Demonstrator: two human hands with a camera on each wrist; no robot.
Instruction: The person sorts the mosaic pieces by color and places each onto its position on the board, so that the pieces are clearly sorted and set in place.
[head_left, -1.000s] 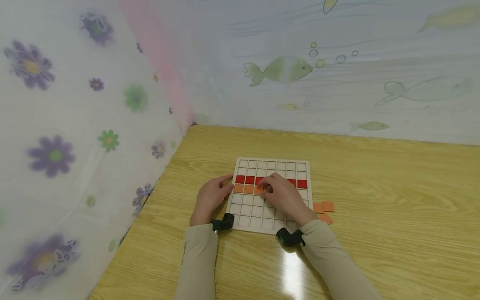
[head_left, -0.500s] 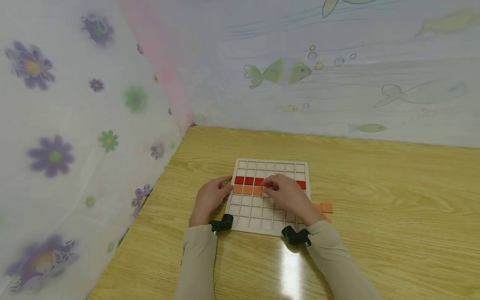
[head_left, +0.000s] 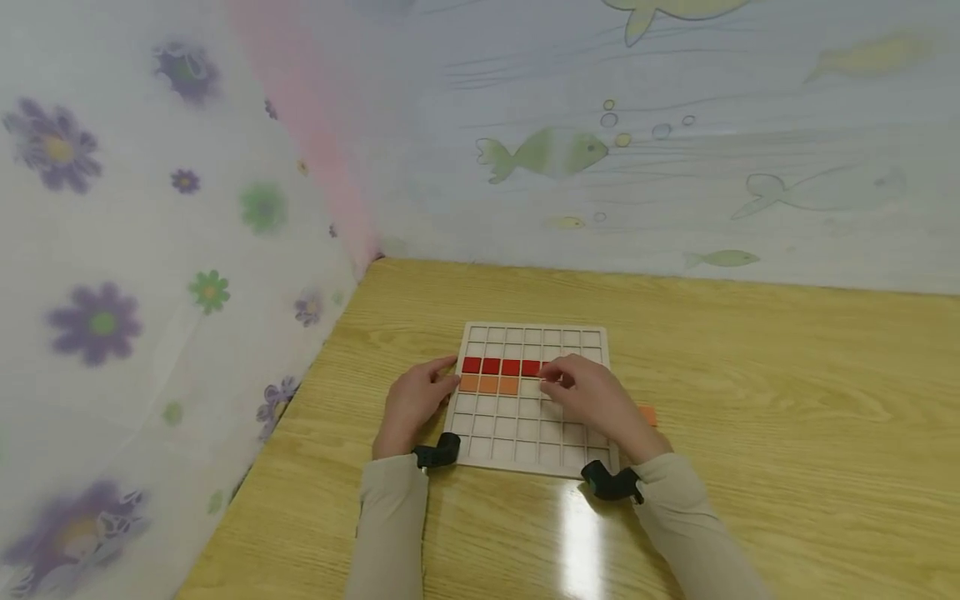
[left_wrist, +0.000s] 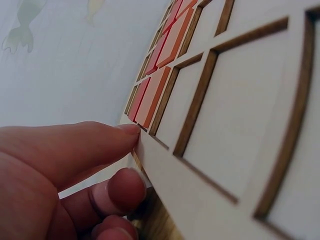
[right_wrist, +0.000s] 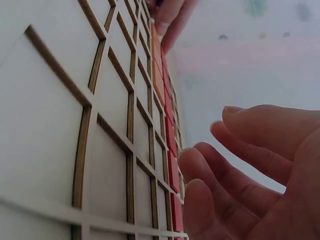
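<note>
A pale wooden grid board (head_left: 506, 427) lies on the table. One row holds several red tiles (head_left: 511, 367), partly covered by my right hand. Three orange tiles (head_left: 488, 384) fill the left end of the row below. My left hand (head_left: 414, 402) holds the board's left edge; in the left wrist view the thumb (left_wrist: 95, 150) sits against the rim and the other fingers curl lower beside it. Over the right part of the board hovers my right hand (head_left: 596, 400), fingers bent and apart. The right wrist view shows nothing between its fingers (right_wrist: 230, 185).
Loose orange tiles (head_left: 648, 416) lie right of the board, mostly behind my right hand and wrist. The wood-grain table (head_left: 810, 417) meets a flower-printed wall (head_left: 135, 242) at left and a fish-printed wall (head_left: 675, 208) at the back.
My right hand lets go of the third orange tile, which now sits flat in its cell, and draws away to the right. My left hand stays at the board's edge.
</note>
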